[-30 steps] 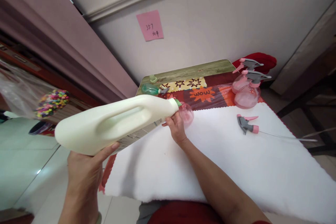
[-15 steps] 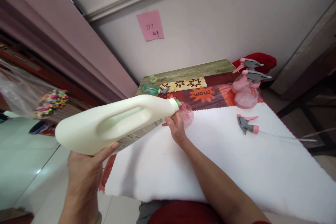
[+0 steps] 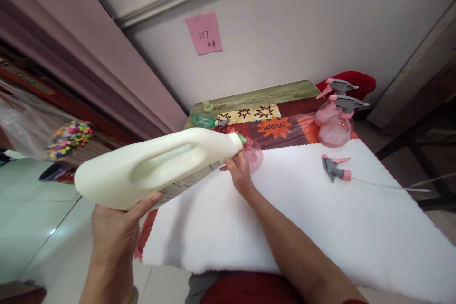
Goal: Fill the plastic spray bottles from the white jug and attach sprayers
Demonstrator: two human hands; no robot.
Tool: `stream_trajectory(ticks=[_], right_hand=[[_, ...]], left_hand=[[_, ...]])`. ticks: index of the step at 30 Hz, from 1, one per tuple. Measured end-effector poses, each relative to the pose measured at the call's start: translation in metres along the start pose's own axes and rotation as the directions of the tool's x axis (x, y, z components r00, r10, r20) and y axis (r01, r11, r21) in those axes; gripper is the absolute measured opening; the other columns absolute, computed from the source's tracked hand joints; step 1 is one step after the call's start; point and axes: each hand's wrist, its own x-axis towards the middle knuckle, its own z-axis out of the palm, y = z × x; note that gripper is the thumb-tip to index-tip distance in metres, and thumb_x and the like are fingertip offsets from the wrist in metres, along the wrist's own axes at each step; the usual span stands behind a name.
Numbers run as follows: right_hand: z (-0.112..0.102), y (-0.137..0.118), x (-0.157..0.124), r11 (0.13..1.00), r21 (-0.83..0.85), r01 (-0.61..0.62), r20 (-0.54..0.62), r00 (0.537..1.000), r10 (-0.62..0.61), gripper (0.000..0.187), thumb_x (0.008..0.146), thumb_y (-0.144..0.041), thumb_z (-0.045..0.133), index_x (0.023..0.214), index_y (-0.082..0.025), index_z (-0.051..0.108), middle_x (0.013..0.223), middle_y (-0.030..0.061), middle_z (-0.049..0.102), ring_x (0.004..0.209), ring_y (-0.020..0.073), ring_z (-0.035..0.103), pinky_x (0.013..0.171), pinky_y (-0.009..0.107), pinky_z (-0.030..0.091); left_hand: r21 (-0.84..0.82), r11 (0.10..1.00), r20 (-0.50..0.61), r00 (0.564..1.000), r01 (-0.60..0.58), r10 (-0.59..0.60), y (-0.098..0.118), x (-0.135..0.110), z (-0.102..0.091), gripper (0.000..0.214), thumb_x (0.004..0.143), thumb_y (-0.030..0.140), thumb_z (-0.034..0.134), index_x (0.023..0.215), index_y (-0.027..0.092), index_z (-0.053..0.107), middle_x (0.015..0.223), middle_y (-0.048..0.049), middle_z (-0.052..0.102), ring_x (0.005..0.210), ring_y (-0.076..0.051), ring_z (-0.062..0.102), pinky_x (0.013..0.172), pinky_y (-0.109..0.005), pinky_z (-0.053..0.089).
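A large cream detergent jug [image 3: 117, 171] with a moulded handle lies tilted on its side in the air, its green spout [image 3: 242, 139] at the mouth of a pink, see-through spray bottle [image 3: 253, 156]. My left hand [image 3: 121, 228] is closed under the jug's base end, thumb on its side. Near the spout, my right hand [image 3: 238, 171] grips the jug's neck end; some of its fingers are hidden behind the jug. Whether liquid flows cannot be made out. A loose grey-and-pink spray head [image 3: 337, 171] with a long tube lies on the white cloth.
Two pink spray bottles [image 3: 336, 130] with heads on stand at the table's right. A green spray bottle [image 3: 204, 120] lies at the back left, near a green cap [image 3: 207, 107]. White fluffy cloth [image 3: 228, 228] covers the front of the table. A pink note [image 3: 204, 33] hangs on the wall.
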Motion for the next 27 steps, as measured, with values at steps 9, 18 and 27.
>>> stream_trajectory(ticks=[9,18,27], right_hand=[[-0.0001,0.0009,0.0002,1.0,0.009,0.002,0.001,1.0,-0.002,0.048,0.086,-0.051,0.069,0.119,-0.021,0.053,0.096,0.003,0.066,0.086,0.0176,0.068,0.064,0.028,0.065],[-0.0002,0.0017,0.0003,1.0,0.002,0.023,-0.003,1.0,-0.023,0.043,0.087,-0.05,0.069,0.116,-0.022,0.054,0.094,0.0029,0.066,0.086,0.0182,0.068,0.063,0.03,0.065],[0.0,0.0013,-0.0002,1.0,-0.002,0.026,-0.002,1.0,-0.026,0.042,0.087,-0.047,0.069,0.117,-0.022,0.053,0.095,0.0031,0.065,0.086,0.0176,0.067,0.064,0.03,0.066]], left_hand=[[0.022,0.999,-0.007,0.999,-0.039,0.04,-0.0062,0.0028,-0.0034,0.071,0.04,0.019,0.098,0.108,0.017,0.078,0.095,-0.0038,0.079,0.081,-0.016,0.071,0.073,-0.021,0.06],[0.027,0.999,0.013,1.0,-0.026,0.026,-0.0012,-0.0011,-0.0014,0.07,0.046,0.019,0.097,0.113,0.016,0.077,0.091,-0.0043,0.079,0.087,-0.018,0.072,0.076,-0.022,0.06],[-0.001,0.999,0.009,0.999,-0.033,0.033,-0.0026,0.0004,-0.0007,0.07,0.043,0.017,0.098,0.11,0.017,0.078,0.091,-0.0047,0.079,0.08,-0.018,0.071,0.066,-0.021,0.062]])
